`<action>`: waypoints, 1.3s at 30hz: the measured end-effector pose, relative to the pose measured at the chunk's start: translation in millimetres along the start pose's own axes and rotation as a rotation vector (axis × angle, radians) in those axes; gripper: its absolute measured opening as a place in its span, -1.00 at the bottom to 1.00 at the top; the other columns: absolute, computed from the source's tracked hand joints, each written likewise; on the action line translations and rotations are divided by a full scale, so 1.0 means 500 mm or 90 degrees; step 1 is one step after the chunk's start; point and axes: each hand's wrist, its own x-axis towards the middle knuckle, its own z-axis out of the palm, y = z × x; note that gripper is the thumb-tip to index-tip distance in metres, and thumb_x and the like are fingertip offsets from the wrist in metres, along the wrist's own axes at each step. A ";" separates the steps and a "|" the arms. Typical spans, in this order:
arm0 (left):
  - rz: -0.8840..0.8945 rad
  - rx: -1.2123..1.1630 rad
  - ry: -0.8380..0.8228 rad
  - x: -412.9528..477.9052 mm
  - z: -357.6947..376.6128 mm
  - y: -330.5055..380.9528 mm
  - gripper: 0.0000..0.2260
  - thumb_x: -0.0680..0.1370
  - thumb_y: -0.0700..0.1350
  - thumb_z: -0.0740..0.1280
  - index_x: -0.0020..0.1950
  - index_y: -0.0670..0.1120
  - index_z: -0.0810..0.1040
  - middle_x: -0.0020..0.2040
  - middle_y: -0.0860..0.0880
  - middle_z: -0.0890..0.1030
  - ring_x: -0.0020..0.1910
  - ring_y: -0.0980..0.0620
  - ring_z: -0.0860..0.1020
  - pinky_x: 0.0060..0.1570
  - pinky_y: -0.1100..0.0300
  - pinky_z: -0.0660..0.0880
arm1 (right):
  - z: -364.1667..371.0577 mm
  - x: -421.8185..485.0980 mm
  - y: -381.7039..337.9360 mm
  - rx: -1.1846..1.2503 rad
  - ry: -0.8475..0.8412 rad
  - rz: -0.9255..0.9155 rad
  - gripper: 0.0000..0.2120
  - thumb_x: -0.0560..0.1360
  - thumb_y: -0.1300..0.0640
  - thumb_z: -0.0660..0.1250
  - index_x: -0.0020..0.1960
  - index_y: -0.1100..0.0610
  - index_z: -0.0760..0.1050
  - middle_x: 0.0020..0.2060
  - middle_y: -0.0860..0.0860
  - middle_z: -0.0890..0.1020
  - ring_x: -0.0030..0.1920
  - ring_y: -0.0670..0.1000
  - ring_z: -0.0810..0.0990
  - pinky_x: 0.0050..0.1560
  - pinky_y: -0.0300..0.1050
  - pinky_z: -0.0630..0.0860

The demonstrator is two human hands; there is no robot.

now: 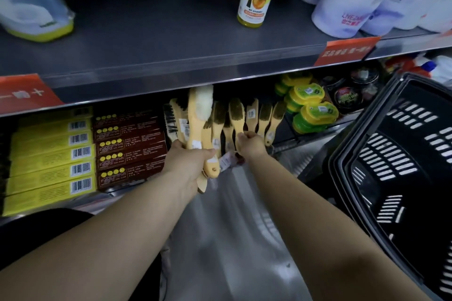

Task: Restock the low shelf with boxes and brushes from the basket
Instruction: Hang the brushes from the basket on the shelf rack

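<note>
Left hand [188,162] grips brush bundle [195,127] | right hand [252,145] pinches shelved brush [236,115] handle | basket [381,144] apart, rightward

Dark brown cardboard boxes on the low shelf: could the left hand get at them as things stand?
Probably only to touch. The dark brown cardboard boxes lie just left of the left hand with nothing between, but its fingers are wrapped round a bundle of pale wooden brushes.
</note>
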 end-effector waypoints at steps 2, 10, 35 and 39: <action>0.002 -0.005 -0.002 0.000 0.000 -0.002 -0.64 0.40 -0.32 0.45 0.08 -0.06 0.42 -0.03 -0.09 0.61 -0.14 -0.08 0.59 -0.22 0.04 0.54 | 0.009 0.017 0.000 -0.015 0.014 -0.022 -0.76 0.62 0.15 0.11 0.21 0.21 0.42 -0.15 0.05 0.52 -0.03 0.11 0.49 -0.24 -0.29 0.37; 0.001 -0.014 -0.006 0.003 0.009 0.008 -0.66 0.42 -0.35 0.43 0.07 -0.04 0.44 0.00 -0.12 0.62 -0.12 -0.10 0.60 -0.16 -0.05 0.59 | 0.040 0.049 0.035 -0.197 -0.031 -0.093 -0.65 0.60 0.19 0.17 0.37 0.22 0.33 0.20 0.24 0.50 0.16 0.19 0.50 -0.02 -0.15 0.37; 0.010 -0.020 -0.026 0.016 0.053 0.024 -0.70 0.41 -0.37 0.42 -0.01 -0.07 0.43 -0.16 -0.08 0.59 -0.30 0.01 0.53 -0.32 0.20 0.45 | -0.048 -0.029 -0.015 0.391 0.000 0.060 -0.75 0.56 0.31 0.07 0.14 0.18 0.46 -0.23 0.12 0.59 -0.18 0.11 0.58 -0.12 -0.03 0.47; -0.001 -0.026 -0.030 0.018 0.048 0.028 -0.71 0.40 -0.38 0.42 -0.02 -0.07 0.46 -0.14 -0.10 0.60 -0.29 0.00 0.55 -0.24 0.10 0.53 | -0.024 0.048 -0.006 0.140 0.059 -0.005 -0.69 0.58 0.25 0.15 0.31 0.22 0.37 0.18 0.23 0.53 0.18 0.24 0.52 0.06 -0.01 0.47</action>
